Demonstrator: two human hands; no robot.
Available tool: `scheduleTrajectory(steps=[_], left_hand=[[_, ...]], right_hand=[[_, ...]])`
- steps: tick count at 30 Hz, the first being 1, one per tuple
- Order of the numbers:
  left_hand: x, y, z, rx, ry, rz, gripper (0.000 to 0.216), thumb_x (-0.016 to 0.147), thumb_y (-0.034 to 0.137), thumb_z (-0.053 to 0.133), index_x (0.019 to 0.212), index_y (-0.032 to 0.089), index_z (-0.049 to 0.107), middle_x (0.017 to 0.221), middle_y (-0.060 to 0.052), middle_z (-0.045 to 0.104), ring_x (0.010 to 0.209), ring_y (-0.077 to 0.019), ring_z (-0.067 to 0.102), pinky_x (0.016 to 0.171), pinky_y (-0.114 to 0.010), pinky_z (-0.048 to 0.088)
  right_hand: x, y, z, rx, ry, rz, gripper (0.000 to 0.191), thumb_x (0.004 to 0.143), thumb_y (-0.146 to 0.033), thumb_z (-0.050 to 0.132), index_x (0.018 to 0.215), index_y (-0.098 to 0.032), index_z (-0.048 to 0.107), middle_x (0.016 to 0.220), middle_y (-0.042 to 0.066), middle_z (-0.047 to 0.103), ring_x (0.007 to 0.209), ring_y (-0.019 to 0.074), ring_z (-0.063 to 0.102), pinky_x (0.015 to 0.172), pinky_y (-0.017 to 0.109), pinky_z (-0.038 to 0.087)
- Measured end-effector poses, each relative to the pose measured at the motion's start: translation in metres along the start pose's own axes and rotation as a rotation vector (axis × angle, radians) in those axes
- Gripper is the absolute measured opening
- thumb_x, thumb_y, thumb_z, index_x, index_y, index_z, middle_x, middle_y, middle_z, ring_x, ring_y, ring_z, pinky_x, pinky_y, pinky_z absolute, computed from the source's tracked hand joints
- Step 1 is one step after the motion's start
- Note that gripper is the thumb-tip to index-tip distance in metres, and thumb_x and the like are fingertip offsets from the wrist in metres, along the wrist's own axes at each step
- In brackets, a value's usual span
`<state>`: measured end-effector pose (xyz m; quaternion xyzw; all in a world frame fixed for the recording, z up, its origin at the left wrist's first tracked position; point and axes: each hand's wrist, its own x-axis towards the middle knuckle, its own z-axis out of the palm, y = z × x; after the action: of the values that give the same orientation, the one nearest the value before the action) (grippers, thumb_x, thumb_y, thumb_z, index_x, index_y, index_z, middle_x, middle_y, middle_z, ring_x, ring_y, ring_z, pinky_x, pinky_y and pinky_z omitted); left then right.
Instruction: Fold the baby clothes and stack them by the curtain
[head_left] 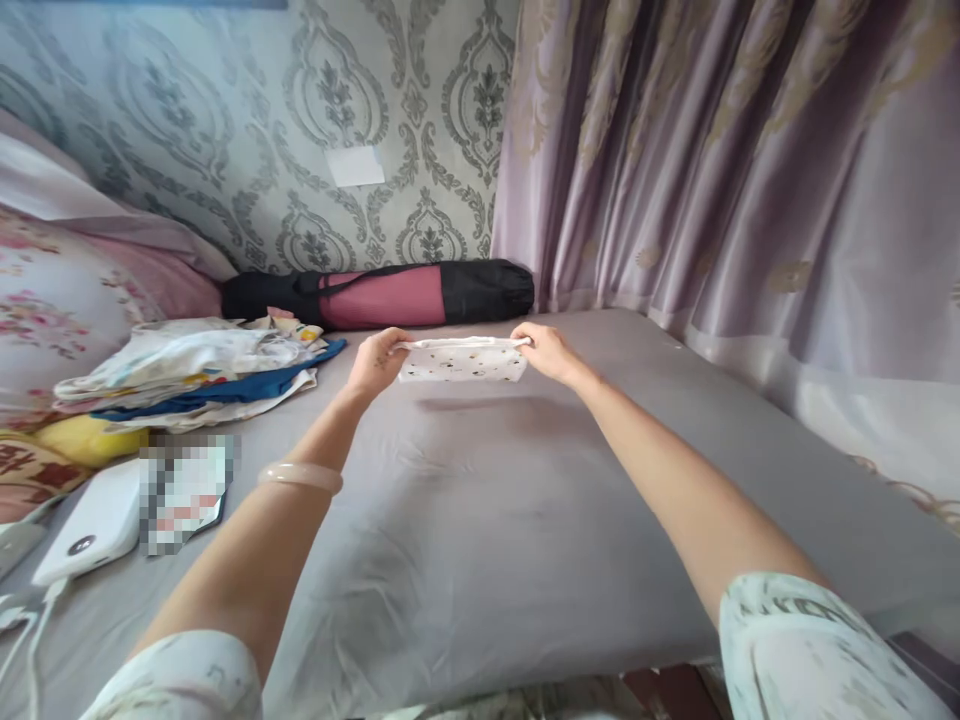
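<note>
Both my arms reach forward over a bed covered with a grey sheet [487,540]. Between my hands a small white cloth garment [461,362] with tiny dark and tan prints is stretched sideways; its exact kind I cannot make out. My left hand [377,362] pinches its left upper corner, and my right hand [551,352] pinches the right upper corner. The gathered upper edge runs straight between them while the lower part hangs. It is held above the sheet, with a shadow showing below it.
Folded clothes [202,370] are piled at the left, beside a floral pillow [56,310]. Nearer lie a white power bank [97,525] with cables and a blurred-out flat object [191,495]. A black and pink rolled bag [382,297] lies along the wall; a curtain [675,180] hangs at right.
</note>
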<state>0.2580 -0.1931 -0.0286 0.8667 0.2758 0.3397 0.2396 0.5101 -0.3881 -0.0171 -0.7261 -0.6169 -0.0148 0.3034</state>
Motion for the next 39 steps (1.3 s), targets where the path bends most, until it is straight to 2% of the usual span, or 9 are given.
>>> scheduleTrajectory(steps=[2, 6, 11, 13, 16, 20, 25, 33, 39], left_hand=[[-0.016, -0.002, 0.002, 0.162, -0.037, 0.091, 0.031, 0.076, 0.017, 0.043, 0.098, 0.017, 0.066, 0.089, -0.005, 0.07, 0.081, -0.0188, 0.063, 0.08, -0.03, 0.046], [-0.069, -0.013, 0.012, 0.333, -0.215, 0.319, 0.035, 0.081, 0.011, 0.037, 0.102, 0.021, 0.063, 0.104, -0.007, 0.07, 0.103, -0.0204, 0.062, 0.098, -0.036, 0.041], [-0.114, -0.027, 0.018, 0.376, -0.472, 0.365, 0.045, 0.075, 0.007, 0.038, 0.109, 0.024, 0.061, 0.127, -0.005, 0.063, 0.122, -0.0186, 0.054, 0.112, -0.045, 0.028], [-0.114, -0.023, 0.018, 0.374, -0.5, 0.296, 0.051, 0.072, 0.007, 0.039, 0.115, 0.024, 0.059, 0.132, -0.005, 0.06, 0.126, -0.0188, 0.052, 0.113, -0.047, 0.026], [-0.104, -0.009, 0.023, 0.358, -0.414, 0.215, 0.05, 0.075, 0.009, 0.039, 0.12, 0.022, 0.058, 0.132, -0.007, 0.06, 0.128, -0.0193, 0.05, 0.114, -0.046, 0.027], [-0.091, 0.014, 0.046, 0.397, -0.283, 0.173, 0.046, 0.088, 0.016, 0.034, 0.129, 0.021, 0.053, 0.139, -0.01, 0.053, 0.135, -0.0215, 0.042, 0.114, -0.048, 0.026], [-0.088, 0.03, 0.075, 0.484, -0.362, 0.12, 0.05, 0.092, 0.02, 0.034, 0.141, 0.019, 0.041, 0.15, -0.011, 0.041, 0.144, -0.0264, 0.026, 0.115, -0.054, 0.021], [-0.082, 0.016, 0.088, 0.596, -0.358, 0.162, 0.05, 0.098, 0.028, 0.026, 0.143, 0.012, 0.039, 0.151, -0.015, 0.038, 0.145, -0.0288, 0.022, 0.116, -0.056, 0.016], [-0.083, 0.002, 0.098, 0.574, -0.429, 0.14, 0.052, 0.1, 0.033, 0.023, 0.147, 0.015, 0.034, 0.153, -0.015, 0.034, 0.143, -0.0275, 0.029, 0.114, -0.055, 0.021]], right_hand=[[-0.016, -0.002, 0.011, -0.107, 0.025, -0.108, 0.033, 0.08, -0.005, 0.042, 0.102, -0.015, 0.064, 0.101, 0.007, 0.065, 0.097, 0.0189, 0.055, 0.088, 0.028, 0.039], [-0.062, -0.001, 0.036, -0.257, -0.134, -0.223, 0.039, 0.08, 0.002, 0.035, 0.097, -0.017, 0.063, 0.1, 0.009, 0.062, 0.098, 0.0206, 0.051, 0.089, 0.029, 0.037], [-0.098, -0.006, 0.043, -0.213, -0.355, -0.236, 0.044, 0.074, 0.005, 0.039, 0.101, -0.019, 0.064, 0.109, 0.007, 0.063, 0.104, 0.0186, 0.053, 0.096, 0.03, 0.034], [-0.096, -0.009, 0.04, -0.184, -0.367, -0.168, 0.044, 0.071, 0.004, 0.042, 0.1, -0.02, 0.065, 0.111, 0.006, 0.065, 0.107, 0.0185, 0.055, 0.099, 0.031, 0.032], [-0.082, -0.019, 0.045, -0.164, -0.274, -0.097, 0.043, 0.078, -0.002, 0.04, 0.109, -0.019, 0.065, 0.12, 0.006, 0.064, 0.113, 0.0179, 0.055, 0.103, 0.031, 0.032], [-0.065, -0.043, 0.073, -0.189, -0.18, -0.035, 0.048, 0.093, -0.019, 0.032, 0.138, -0.015, 0.048, 0.146, 0.01, 0.046, 0.137, 0.0199, 0.036, 0.114, 0.039, 0.021], [-0.056, -0.063, 0.108, -0.246, -0.254, 0.011, 0.056, 0.097, -0.03, 0.025, 0.149, -0.009, 0.032, 0.157, 0.012, 0.027, 0.146, 0.0226, 0.017, 0.118, 0.047, 0.009], [-0.044, -0.06, 0.119, -0.26, -0.295, -0.017, 0.057, 0.097, -0.03, 0.022, 0.148, -0.008, 0.034, 0.156, 0.011, 0.028, 0.146, 0.0227, 0.018, 0.118, 0.049, 0.008], [-0.049, -0.049, 0.132, -0.249, -0.309, -0.004, 0.057, 0.096, -0.03, 0.023, 0.15, -0.011, 0.032, 0.156, 0.009, 0.03, 0.145, 0.0214, 0.021, 0.118, 0.046, 0.013]])
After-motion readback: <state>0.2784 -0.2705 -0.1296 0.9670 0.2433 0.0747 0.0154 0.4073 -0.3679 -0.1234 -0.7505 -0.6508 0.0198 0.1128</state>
